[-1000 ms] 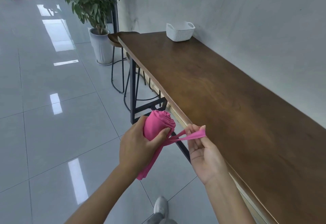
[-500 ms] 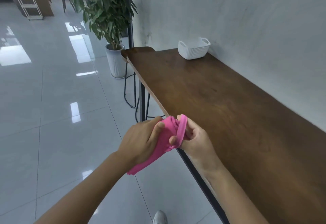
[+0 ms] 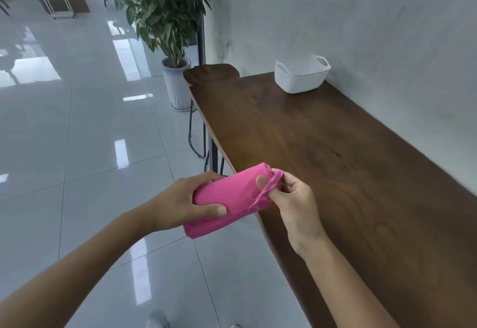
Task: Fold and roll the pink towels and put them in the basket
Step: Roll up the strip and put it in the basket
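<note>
A rolled pink towel (image 3: 232, 196) is held in the air just over the near edge of the wooden table (image 3: 335, 173). My left hand (image 3: 185, 201) grips the roll's left part, thumb on top. My right hand (image 3: 291, 196) pinches the loose flap at the roll's right end, thumb pressed under the fabric. A white woven basket (image 3: 300, 77) stands at the table's far end against the wall; it looks empty from here.
A potted plant (image 3: 165, 18) in a white pot stands on the glossy tiled floor beyond the table's far corner. A dark stool seat (image 3: 210, 73) with metal legs sits at that corner. A grey wall runs along the table's right side.
The roll has turned from upright to lying sideways between my hands. The loose tail my right hand pulled out is now drawn over the roll's right end. The view has lifted toward the basket.
</note>
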### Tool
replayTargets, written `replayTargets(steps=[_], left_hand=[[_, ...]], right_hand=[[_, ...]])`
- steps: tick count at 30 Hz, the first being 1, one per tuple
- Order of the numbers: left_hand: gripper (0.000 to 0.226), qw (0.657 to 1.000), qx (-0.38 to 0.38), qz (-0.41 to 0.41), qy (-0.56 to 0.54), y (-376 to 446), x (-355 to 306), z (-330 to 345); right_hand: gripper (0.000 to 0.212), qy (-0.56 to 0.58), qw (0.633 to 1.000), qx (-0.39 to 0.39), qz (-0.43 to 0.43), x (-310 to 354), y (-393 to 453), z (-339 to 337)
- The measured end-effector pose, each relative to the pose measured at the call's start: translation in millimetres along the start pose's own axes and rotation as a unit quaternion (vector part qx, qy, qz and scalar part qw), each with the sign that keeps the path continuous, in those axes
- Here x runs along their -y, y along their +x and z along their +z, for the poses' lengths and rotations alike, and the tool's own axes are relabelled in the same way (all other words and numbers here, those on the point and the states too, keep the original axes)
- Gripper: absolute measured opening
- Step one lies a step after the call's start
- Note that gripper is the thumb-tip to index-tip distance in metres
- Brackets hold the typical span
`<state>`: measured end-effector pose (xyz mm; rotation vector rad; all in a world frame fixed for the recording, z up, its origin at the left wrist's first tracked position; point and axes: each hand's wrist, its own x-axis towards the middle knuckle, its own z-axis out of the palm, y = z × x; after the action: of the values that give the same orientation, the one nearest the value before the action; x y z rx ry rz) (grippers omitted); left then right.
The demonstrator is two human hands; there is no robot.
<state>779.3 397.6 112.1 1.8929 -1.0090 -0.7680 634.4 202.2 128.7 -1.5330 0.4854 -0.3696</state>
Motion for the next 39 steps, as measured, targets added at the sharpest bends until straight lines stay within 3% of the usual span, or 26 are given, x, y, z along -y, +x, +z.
replayTargets(steps=[3,8,12,16,22,28,33,39], left_hand=[[0.048,0.999,0.005,0.011,-0.031,18,12,-20],[0.04,0.996,0.075,0.028,0.031,49,26,-79],[0.04,0.983,0.141,0.069,0.09,74,21,-135],[0.042,0.974,0.181,0.115,0.068,92,18,-193],[0.043,0.964,0.213,0.151,0.055,114,38,-255],[0.046,0.949,0.251,0.18,0.061,147,44,-269],[0.053,0.948,0.223,0.192,0.119,187,52,-279],[0.06,0.953,0.19,0.185,0.149,246,56,-278]], right_hand=[[0.042,-0.025,0.999,0.012,0.037,-7,25,10],[0.082,-0.037,0.995,0.029,0.087,-2,78,24],[0.066,-0.119,0.984,0.092,0.097,26,119,61],[0.06,-0.119,0.967,0.173,0.142,56,149,98],[0.088,-0.074,0.941,0.249,0.219,70,188,136],[0.072,-0.108,0.914,0.302,0.249,92,221,144],[0.052,-0.17,0.929,0.226,0.24,99,248,142],[0.041,-0.235,0.962,0.072,0.12,81,282,119]])
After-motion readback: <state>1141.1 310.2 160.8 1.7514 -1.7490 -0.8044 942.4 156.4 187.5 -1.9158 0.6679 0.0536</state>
